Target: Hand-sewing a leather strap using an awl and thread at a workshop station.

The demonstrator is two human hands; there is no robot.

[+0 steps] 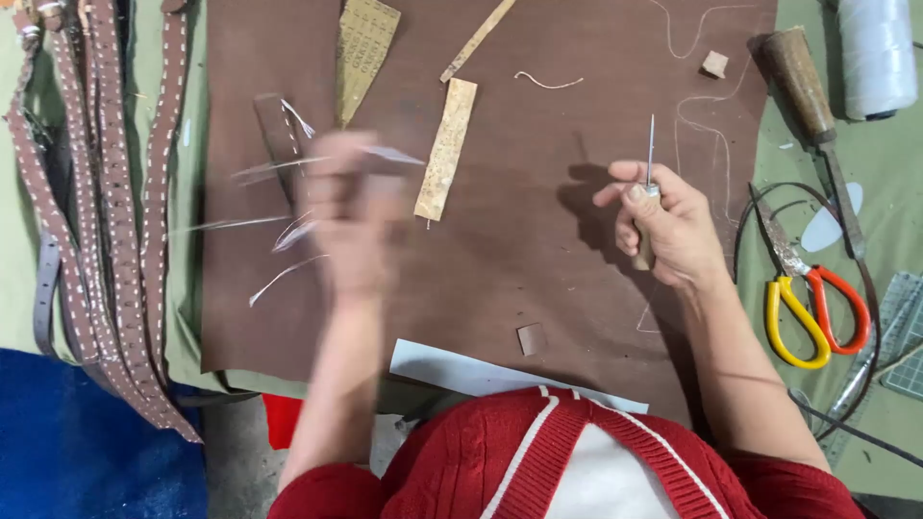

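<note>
My right hand (673,226) grips a wooden-handled awl (649,168) with its thin metal point standing upward over the brown leather sheet (538,259). My left hand (351,207) is blurred by motion above the sheet's left part. It seems to hold a short brown leather strap piece (279,135) with white thread (279,274) trailing from it, but the blur hides the grip. A light cork-coloured strip (447,149) lies on the sheet between the two hands.
Several stitched brown straps (96,211) hang at the left. Scissors with yellow and orange handles (812,308), a wooden-handled tool (812,106) and a spool of white thread (875,53) lie at the right. White paper (461,370) lies at the near edge.
</note>
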